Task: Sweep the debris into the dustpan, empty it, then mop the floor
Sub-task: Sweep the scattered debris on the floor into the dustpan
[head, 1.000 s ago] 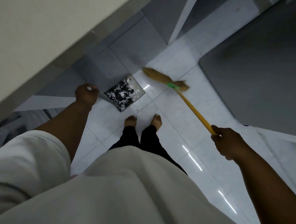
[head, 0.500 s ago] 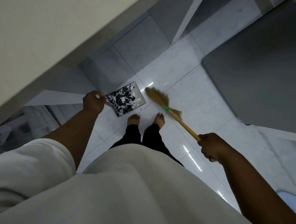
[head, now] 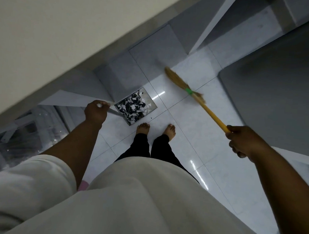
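Since half a second ago the broom (head: pixel 194 95) is swung away from the dustpan (head: pixel 149 99) and the feet, so that its bristle head (head: pixel 175 79) is now seen blurred above and right of centre, over the white tiled floor (head: pixel 202 139). Left of centre, the left hand (head: pixel 96 113) is closed in a fist round the top of the dustpan's pale handle (head: pixel 113 112), whose end is seen poking out above the knuckles. Just right of that hand, at the centre of the frame, the dustpan is seen on the tiles, close in front of the bare feet (head: pixel 143 127). Most of its tray is covered with black and white scraps of debris (head: pixel 132 107); a grey strip is left bare along its upper right edge. Further right, the yellow stick of the broom is gripped at its lower end by the right hand (head: pixel 242 141), with the fingers wrapped round it.
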The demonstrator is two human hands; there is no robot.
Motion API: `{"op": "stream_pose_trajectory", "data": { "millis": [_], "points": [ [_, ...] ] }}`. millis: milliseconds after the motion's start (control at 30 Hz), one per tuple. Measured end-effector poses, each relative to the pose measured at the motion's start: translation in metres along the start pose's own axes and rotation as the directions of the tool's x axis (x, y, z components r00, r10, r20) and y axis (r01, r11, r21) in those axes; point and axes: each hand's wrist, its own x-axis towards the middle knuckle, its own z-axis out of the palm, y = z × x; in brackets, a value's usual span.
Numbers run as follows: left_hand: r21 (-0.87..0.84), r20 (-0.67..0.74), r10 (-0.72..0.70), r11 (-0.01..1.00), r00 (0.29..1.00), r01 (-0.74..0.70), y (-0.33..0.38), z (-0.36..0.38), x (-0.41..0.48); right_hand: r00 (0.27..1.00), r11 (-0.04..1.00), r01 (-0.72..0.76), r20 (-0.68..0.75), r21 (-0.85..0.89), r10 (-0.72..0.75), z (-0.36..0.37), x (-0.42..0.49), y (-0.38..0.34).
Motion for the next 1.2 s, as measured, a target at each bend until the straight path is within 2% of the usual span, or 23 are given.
{"op": "stream_pose_trajectory", "data": {
  "millis": [200,367,467,567,633,700,733,867,967,1067,1200],
  "points": [
    [-0.179,-0.044,-0.117,0.978,0.992,0.108,-0.009,-0.008,0.001,0.988,0.97,0.11,-0.081,-0.216,-0.13,0.022,0.067,-0.11],
    [-0.164,-0.115,-0.126,0.981,0.985,0.107,-0.008,0.002,0.003,0.981,0.915,0.173,-0.019,-0.364,-0.193,0.066,0.101,-0.198],
    [-0.126,-0.138,-0.092,0.989,0.986,0.074,-0.004,0.014,0.007,0.962,0.802,0.25,0.044,-0.542,-0.27,0.094,0.102,-0.22],
    [-0.036,-0.164,-0.055,0.998,0.985,0.05,0.002,0.023,0.012,0.948,0.647,0.286,0.112,-0.707,-0.297,0.108,0.096,-0.219],
    [0.036,-0.165,-0.036,0.998,0.986,0.042,0.007,0.025,0.015,0.947,0.553,0.286,0.143,-0.783,-0.287,0.098,0.088,-0.214],
    [0.06,-0.156,-0.04,0.997,0.987,0.05,0.011,0.024,0.016,0.946,0.527,0.286,0.148,-0.8,-0.289,0.07,0.08,-0.209],
    [0.07,-0.151,-0.04,0.996,0.988,0.051,0.011,0.022,0.016,0.946,0.538,0.286,0.145,-0.792,-0.29,0.05,0.075,-0.205],
    [0.076,-0.114,-0.062,0.995,0.992,0.071,0.005,0.013,0.013,0.963,0.713,0.252,0.1,-0.655,-0.249,-0.031,0.048,-0.163],
    [0.026,-0.101,-0.108,0.994,0.989,0.111,-0.003,0.007,0.008,0.976,0.806,0.2,0.042,-0.558,-0.214,-0.06,0.039,-0.12],
    [-0.058,-0.106,-0.147,0.988,0.983,0.141,-0.011,0.001,0.004,0.979,0.882,0.161,-0.039,-0.444,-0.198,-0.049,0.048,-0.086],
    [-0.07,-0.128,-0.117,0.992,0.985,0.109,-0.024,-0.006,-0.002,0.984,0.923,0.109,-0.094,-0.368,-0.153,0.003,0.069,-0.066]
  ]
}}
